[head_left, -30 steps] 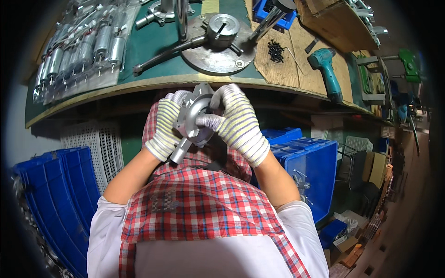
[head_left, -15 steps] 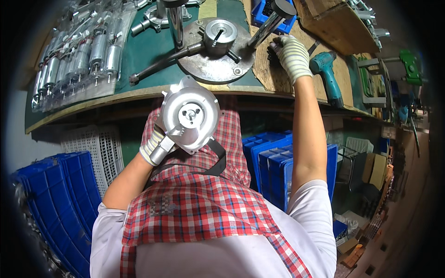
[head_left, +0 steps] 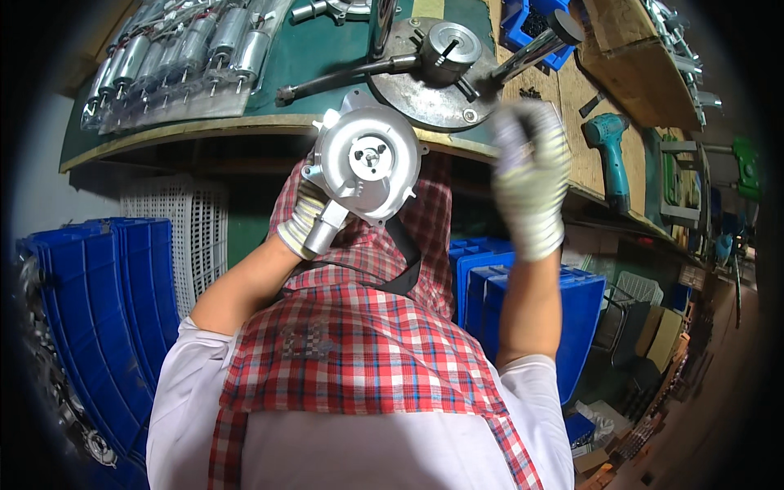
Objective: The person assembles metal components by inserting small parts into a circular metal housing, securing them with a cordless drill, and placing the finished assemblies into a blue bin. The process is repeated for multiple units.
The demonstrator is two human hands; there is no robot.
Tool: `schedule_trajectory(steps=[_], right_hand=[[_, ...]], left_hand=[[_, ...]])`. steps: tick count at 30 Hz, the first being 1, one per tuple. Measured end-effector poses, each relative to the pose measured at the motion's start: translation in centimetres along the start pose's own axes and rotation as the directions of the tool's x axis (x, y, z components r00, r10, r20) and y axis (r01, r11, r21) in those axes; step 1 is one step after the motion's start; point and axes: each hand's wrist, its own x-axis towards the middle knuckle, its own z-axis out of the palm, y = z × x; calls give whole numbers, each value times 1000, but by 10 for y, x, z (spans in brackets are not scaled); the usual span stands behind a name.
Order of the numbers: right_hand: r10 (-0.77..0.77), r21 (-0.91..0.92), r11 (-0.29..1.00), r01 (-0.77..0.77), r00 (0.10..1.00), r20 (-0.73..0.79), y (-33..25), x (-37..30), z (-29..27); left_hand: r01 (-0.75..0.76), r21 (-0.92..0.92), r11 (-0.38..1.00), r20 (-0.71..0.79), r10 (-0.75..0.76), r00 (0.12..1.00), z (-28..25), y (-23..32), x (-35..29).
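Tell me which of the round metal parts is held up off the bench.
The silver disc-shaped housing gripped in the gloved left hand. It is held in the air, while the other round part, the chuck plate, lies flat on the bench.

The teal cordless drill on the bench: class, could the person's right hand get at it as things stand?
Probably yes: the right hand, gloved and blurred, hangs beside the drill, and nothing lies between them.
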Motion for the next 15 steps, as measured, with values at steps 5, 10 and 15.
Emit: schedule_trajectory(steps=[5, 10, 15], right_hand=[[-181, 41, 983, 179, 982, 51, -52, -46, 40], [-225, -68, 971, 228, 973, 44, -56, -57, 43], [-270, -10, 962, 274, 952, 147, -53, -63, 31]], left_hand=[[-147, 304, 941, 47, 140, 989, 7, 4, -11], [-209, 444, 871, 54, 207, 977, 14, 2, -10], [-13, 29, 1000, -30, 14, 999, 21, 7, -26]])
